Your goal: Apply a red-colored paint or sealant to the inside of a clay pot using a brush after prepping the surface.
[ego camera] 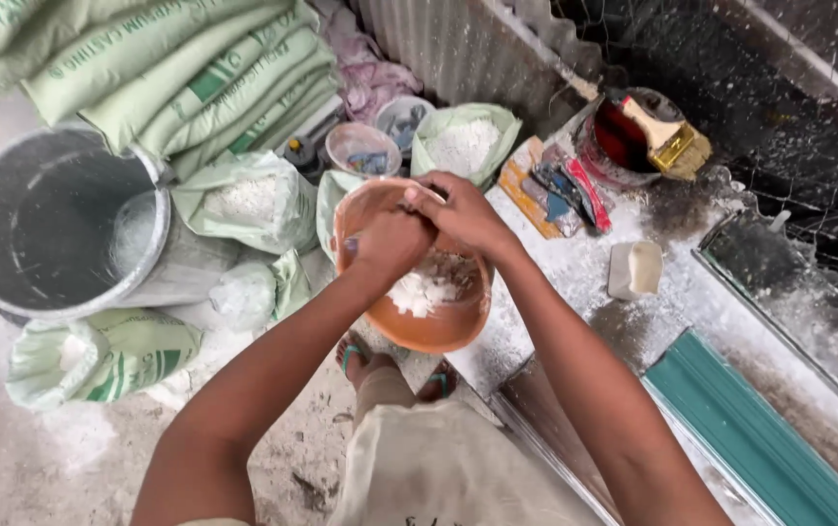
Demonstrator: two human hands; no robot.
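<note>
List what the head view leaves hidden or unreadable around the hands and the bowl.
- Whatever the left hand and right hand clasp: covered by their own fingers.
- Far rim of the round orange plastic bowl: behind both hands.
- Contents of the small clear tub: too small.
- Teal metal channel: cut off by the bottom edge.

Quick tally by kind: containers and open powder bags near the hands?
Orange plastic bowl with white powder, under both hands (left hand, right hand): 1
Large grey bucket: 1
Small clear tubs: 2
Open green powder bags: 2
Total: 6
</note>
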